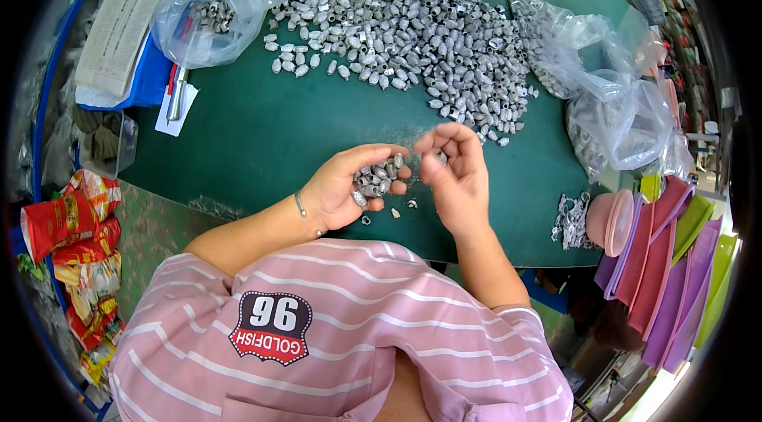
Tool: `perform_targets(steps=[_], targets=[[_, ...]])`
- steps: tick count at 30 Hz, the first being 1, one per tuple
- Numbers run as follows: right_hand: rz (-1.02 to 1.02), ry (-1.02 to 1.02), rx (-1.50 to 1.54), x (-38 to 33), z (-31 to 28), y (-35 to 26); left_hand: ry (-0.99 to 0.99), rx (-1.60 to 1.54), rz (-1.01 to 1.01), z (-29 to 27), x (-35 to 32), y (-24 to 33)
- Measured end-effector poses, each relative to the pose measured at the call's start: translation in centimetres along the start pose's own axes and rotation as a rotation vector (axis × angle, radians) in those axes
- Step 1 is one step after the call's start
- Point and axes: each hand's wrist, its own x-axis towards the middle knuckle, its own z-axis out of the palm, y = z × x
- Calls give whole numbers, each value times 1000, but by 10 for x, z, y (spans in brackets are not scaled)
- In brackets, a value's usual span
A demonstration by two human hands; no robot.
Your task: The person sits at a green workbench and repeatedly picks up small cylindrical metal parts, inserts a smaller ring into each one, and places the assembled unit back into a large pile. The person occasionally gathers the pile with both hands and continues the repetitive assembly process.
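Observation:
My left hand is cupped, palm up, around a handful of small grey metal barrel-shaped parts. Just to its right, my right hand is raised with curled fingers, pinching what looks like one more such part; motion blurs its fingertips. Beyond both hands, a large pile of the same grey metal parts spreads over the green tabletop. A few small scraps lie on the table between my hands.
On the left are a plastic bag of parts, a screwdriver and a blue bin. Filled clear bags stand at the right. Small metal pieces lie near pink cups and coloured plastic trays.

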Motion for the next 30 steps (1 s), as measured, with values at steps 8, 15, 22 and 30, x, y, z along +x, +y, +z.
perform_targets(steps=[8,15,22,30], targets=[[245,-47,668,7,-18,-4,24,43,59,-10,4,-6],[-191,-47,119,-1,-10,13,57,10,98,-6,4,-1],[131,70,517,9,1,10,75,38,416,22,12,13],[334,41,1231,29,17,28,89,1596,1384,50,40,2]])
